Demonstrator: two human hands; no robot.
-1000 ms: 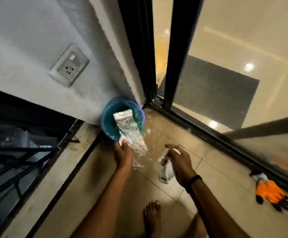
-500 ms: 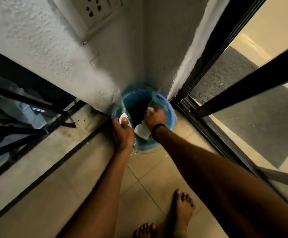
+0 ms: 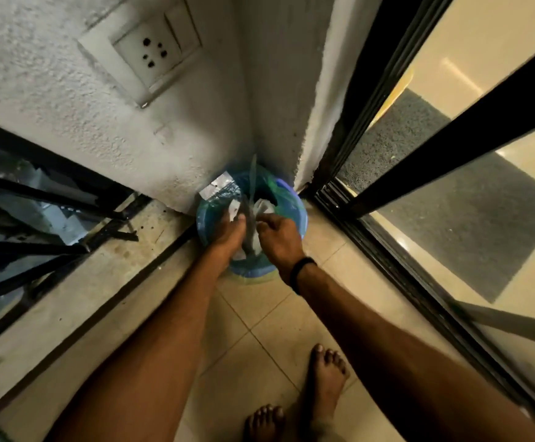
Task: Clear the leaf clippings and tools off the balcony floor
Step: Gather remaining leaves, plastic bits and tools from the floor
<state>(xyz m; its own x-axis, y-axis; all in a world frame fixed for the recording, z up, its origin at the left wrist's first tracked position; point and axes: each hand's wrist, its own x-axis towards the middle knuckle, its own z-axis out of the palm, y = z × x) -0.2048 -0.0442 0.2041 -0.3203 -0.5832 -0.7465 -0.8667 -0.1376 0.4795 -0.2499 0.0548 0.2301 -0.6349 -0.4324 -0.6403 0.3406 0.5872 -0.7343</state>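
A blue bucket (image 3: 294,215) with a greenish liner stands in the corner where the wall meets the sliding door. Both hands are over its mouth. My left hand (image 3: 229,236) grips one side of a clear plastic sheet (image 3: 219,189) that drapes into the bucket and up over its far rim. My right hand (image 3: 278,234), with a black band on the wrist, pinches the white crumpled edge of the same sheet (image 3: 261,207). What lies inside the bucket is hidden by the hands and the sheet.
A white textured wall with a socket plate (image 3: 145,55) rises behind the bucket. Black railing bars (image 3: 36,250) and a concrete ledge run on the left. The sliding door's black frame (image 3: 371,224) runs on the right. My bare feet (image 3: 325,381) stand on beige tiles.
The sheet lay stretched from the bucket onto the floor; both hands have gathered it and brought it over the bucket. I have stepped closer, and the orange glove is out of view.
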